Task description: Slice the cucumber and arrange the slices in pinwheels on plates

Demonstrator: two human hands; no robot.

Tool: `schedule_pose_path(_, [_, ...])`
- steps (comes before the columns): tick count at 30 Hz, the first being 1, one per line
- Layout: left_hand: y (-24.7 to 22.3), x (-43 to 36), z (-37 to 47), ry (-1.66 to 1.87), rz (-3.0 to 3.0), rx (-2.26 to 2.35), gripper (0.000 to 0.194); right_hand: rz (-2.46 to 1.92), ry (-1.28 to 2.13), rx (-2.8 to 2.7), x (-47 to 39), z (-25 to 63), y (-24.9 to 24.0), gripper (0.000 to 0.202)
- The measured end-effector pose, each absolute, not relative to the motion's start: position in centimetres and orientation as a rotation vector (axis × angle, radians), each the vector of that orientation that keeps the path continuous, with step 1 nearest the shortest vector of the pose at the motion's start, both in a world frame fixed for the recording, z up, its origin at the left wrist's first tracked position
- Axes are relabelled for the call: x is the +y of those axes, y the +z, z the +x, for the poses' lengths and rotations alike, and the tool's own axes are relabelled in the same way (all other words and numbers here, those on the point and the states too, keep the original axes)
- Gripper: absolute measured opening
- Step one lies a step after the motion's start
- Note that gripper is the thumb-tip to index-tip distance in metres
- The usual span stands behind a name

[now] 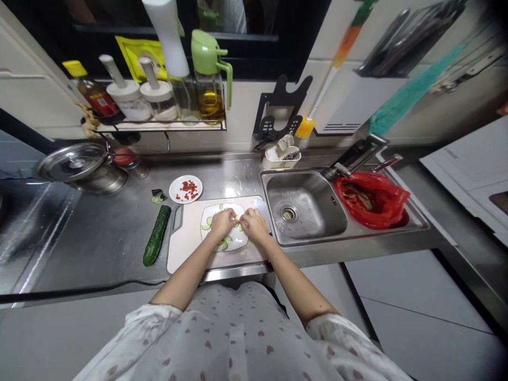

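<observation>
My left hand (223, 222) and my right hand (254, 224) meet over a white plate (218, 246) with rounded corners. Fingers are pinched on both hands, nearly touching, and a tiny red piece (239, 222) shows between them. Thin cucumber slices (225, 243) lie in groups around this plate, partly covered by my hands. It rests on a pale cutting board (186, 248). What my left fingertips grip is too small to make out. Behind the board, a small round white plate (174, 190) carries several small red bits (188, 188).
A cut cucumber (156, 236) lies left of the board, with dark green end pieces (157, 194) behind it. The steel sink (305, 206) is to the right, with a red plastic bag (371, 201) beyond. A lidded pot (79, 166) stands at left, below a bottle rack (166, 126).
</observation>
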State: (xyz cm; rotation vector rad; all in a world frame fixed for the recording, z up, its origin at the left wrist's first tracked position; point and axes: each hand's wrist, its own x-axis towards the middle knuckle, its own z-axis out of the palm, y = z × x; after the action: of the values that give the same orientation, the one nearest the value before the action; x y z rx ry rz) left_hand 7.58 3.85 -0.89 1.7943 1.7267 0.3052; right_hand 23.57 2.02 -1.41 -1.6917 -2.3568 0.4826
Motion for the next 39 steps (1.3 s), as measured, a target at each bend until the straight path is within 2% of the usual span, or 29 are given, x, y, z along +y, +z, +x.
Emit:
schedule_pose_path(25, [-0.7,4.0,7.6,0.299,1.766,1.728,0.012,-1.738,0.511,-2.241,2.3,23.4,-1.2,0.013])
schedule_pose_path(39, [0.9,4.5,4.2,0.715,1.526,1.777,0.014,-1.519,0.519,-1.903,-1.3,24.2,2.1,0.018])
